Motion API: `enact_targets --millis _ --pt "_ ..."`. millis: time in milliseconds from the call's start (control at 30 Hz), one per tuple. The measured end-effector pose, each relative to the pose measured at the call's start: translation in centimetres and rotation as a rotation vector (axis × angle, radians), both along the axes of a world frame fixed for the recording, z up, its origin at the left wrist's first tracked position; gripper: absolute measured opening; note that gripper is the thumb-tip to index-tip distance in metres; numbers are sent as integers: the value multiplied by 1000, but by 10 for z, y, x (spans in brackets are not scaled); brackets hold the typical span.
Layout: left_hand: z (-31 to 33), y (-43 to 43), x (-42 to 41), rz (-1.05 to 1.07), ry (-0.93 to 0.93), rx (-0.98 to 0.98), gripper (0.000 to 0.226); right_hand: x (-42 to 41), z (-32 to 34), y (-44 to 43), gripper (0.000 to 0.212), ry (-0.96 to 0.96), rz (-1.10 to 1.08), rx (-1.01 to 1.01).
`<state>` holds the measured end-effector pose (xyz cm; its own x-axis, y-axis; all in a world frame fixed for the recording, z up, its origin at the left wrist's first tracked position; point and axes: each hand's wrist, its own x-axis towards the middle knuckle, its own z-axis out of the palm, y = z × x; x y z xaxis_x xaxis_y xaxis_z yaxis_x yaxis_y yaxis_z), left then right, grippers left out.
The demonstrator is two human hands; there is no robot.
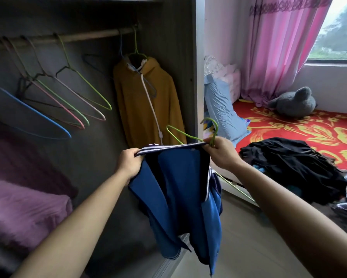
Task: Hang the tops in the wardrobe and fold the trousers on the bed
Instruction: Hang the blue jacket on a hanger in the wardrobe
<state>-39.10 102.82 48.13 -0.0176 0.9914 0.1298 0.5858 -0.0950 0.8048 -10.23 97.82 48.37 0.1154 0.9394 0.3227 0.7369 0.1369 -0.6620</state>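
Wardrobe (168, 37) stands open on the left, dark inside, with a rail (68, 38) across the top. Several empty wire hangers (68, 93) in blue, pink and green hang tilted on the rail. A mustard hoodie (148, 101) with a white drawcord hangs at the rail's right end. Folded purple cloth (18, 207) lies low in the wardrobe. To the right is the bed (309, 129), covered in a red sheet with yellow flowers. On it lie a heap of dark clothes (289, 167), a blue pillow (222, 109) and a grey soft toy (295, 103). A pink curtain (279, 47) hangs beside the window (339, 27). The floor (249, 237) is pale. The blue top (180, 197) is held up in front of the wardrobe, near its right edge and below the hoodie. It is bright blue with a darker panel and white-striped trim at the neck, and its body hangs loose and creased. The left grip (129, 166) is curled round the striped neck edge on one side. The right grip (221, 155) pinches the other side together with a green hanger (216, 128). The hanger's hook and one arm stand clear above the neckline, and its other arm shows below the right wrist.
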Motion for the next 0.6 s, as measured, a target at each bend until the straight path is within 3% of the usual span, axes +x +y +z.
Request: enact_targets --millis 67,100,167,267,333,433,533,600 --pt "14 -1 7 -126 -231 -109 15 5 -10 -2 20 -77 -12 -70" --pt "22 -1 8 -182 -206 -94 12 9 -15 -2 20 -85 -22 -97" --pt "36 4 7 -228 58 58 8 16 -20 -5 20 -60 -47 -117" --pt "50 7 4 -84 619 426 6 19 -24 -9 19 -38 -42 -117" --pt "53 5 6 -11 765 621 8 17 -23 -11 18 -26 -21 -106" --pt "55 6 10 39 633 651 9 11 -21 -13 17 -7 31 -103" --pt "56 11 15 52 385 452 11 3 -21 -16 16 -14 112 -112" --pt "55 12 21 27 223 314 28 -3 -21 -17 18 -5 124 -99"
